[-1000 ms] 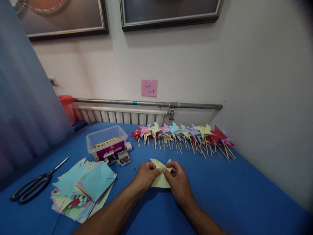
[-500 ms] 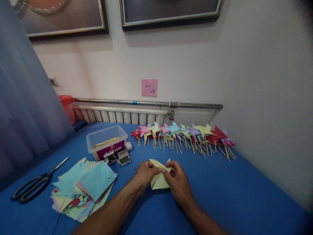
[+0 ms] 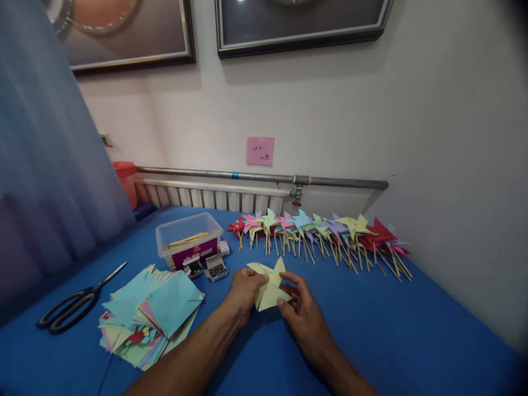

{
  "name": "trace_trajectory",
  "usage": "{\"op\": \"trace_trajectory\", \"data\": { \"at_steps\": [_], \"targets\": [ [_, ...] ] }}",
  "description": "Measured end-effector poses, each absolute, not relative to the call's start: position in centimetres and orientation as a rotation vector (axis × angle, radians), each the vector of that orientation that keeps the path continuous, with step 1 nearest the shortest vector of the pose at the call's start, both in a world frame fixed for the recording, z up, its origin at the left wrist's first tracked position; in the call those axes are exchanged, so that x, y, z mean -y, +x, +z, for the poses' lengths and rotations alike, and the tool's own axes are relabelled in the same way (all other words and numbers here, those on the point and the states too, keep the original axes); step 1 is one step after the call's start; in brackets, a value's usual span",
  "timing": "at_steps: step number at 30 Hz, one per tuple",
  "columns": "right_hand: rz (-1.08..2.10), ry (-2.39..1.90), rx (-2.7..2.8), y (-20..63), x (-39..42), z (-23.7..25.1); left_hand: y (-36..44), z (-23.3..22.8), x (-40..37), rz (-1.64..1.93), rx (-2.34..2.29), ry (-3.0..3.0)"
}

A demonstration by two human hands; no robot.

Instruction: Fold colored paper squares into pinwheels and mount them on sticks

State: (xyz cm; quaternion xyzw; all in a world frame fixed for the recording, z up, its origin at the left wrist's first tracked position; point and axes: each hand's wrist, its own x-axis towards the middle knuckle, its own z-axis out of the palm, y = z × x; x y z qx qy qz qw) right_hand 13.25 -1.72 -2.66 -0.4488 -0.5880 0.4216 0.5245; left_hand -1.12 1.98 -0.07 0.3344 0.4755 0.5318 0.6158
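Note:
A pale yellow paper pinwheel (image 3: 269, 291) with folded blades is held above the table, no stick showing on it. My left hand (image 3: 244, 291) pinches its left side, thumb over the middle where the blades meet. At the right edge, my right hand (image 3: 301, 302) has its thumb on the lower right blade and its index finger near the upper blade; the other fingers curl beside and partly behind the paper. Nearest on the left lies a stack of cut coloured paper squares (image 3: 173, 302). Small open boxes of pins (image 3: 216, 269) stand beyond my left hand.
A clear plastic tub (image 3: 187, 225) holds thin wooden sticks. Scissors (image 3: 78, 305) lie at the far left. Finished pinwheels on sticks (image 3: 303, 221) lie in a row along the back of the blue table (image 3: 371, 335). A radiator (image 3: 210, 195) and pipe run behind.
The yellow paper has turned and its blades now show as a four-pointed pinwheel. My right fingers have loosened and moved from its centre to its right edge. The view has shifted slightly.

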Motion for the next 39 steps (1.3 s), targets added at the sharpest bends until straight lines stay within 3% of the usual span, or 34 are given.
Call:
{"op": "trace_trajectory", "data": {
  "at_steps": [7, 14, 27, 39],
  "targets": [
    [0.674, -1.154, 1.702, 12.9, 2.1, -2.6, -0.9, 0.4, -1.8, 1.27, -1.074, 0.703],
    [0.609, -1.154, 1.671, 12.8, 2.6, -1.4, -0.6, -0.3, -1.8, 1.257, -1.086, 0.767],
    [0.965, -1.243, 1.273, 13.1, 0.5, -3.0, -0.4, -1.4, -2.0, 1.172, -1.127, 0.98],
    [0.981, -1.339, 1.227, 12.9, 0.9, -2.6, -0.3, -1.7, -2.0, 1.181, -1.119, 0.965]
  ]
}}
